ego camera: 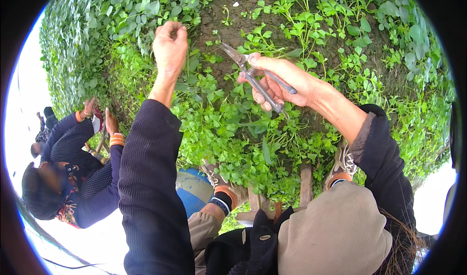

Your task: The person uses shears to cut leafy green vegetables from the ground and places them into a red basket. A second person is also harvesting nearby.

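Note:
My right hand (290,81) grips a pair of pruning shears (262,90) by the dark handles. The blades point up and left, just above bare soil (215,21). Left of the blade tips, my left hand (170,49) hovers with its fingers curled in; whether something small is pinched there cannot be seen. Under and around both hands grow leafy green plants with lobed, celery-like leaves (211,118). Broader-leaved plants (142,5) stand beyond the left hand.
At the left, another person (95,198) sits low with both hands by the foliage. My shoes (344,162) rest among the plants, on either side of a wooden frame (306,182). A round blue and grey object (193,193) lies by my left foot.

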{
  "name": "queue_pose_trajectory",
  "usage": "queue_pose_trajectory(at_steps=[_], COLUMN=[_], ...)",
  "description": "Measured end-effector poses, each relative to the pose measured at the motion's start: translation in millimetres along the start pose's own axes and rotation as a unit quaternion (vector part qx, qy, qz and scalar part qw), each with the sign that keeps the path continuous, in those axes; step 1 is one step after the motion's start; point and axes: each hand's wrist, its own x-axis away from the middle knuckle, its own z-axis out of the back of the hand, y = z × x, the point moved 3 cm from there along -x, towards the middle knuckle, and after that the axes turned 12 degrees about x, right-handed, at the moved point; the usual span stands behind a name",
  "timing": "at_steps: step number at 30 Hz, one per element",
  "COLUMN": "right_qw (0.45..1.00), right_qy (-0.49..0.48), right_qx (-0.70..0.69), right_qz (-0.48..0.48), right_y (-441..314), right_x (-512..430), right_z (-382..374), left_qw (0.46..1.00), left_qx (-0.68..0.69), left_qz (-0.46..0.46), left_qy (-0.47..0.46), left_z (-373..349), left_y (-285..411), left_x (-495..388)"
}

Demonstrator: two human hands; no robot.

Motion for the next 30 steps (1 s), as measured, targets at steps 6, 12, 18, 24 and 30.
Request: queue_pose_trajectory(at_steps=[6, 12, 18, 24, 30], right_qw=[0.997, 0.969, 0.945, 0.989, 0.986], right_qy=[0.007, 0.026, 0.027, 0.008, -0.082], right_qx=[0.076, 0.221, 0.268, 0.068, 0.003], right_qz=[-0.03, -0.102, -0.184, -0.13, -0.142], right_y=[-32, -96, -116, -71, -46], right_x=[7, 16, -22, -71, -90], right_z=[-14, -49, -69, -48, -30], left_qw=[0.996, 0.935, 0.936, 0.966, 0.978], left_qx=[0.04, -0.161, -0.183, -0.152, -0.152], left_qz=[-0.041, -0.231, -0.232, -0.145, -0.012], left_qy=[-0.075, -0.214, -0.192, -0.154, -0.141], left_z=[35, 54, 60, 51, 38], left_y=[1, 2, -22, -33, -25], left_x=[10, 36, 57, 56, 39])
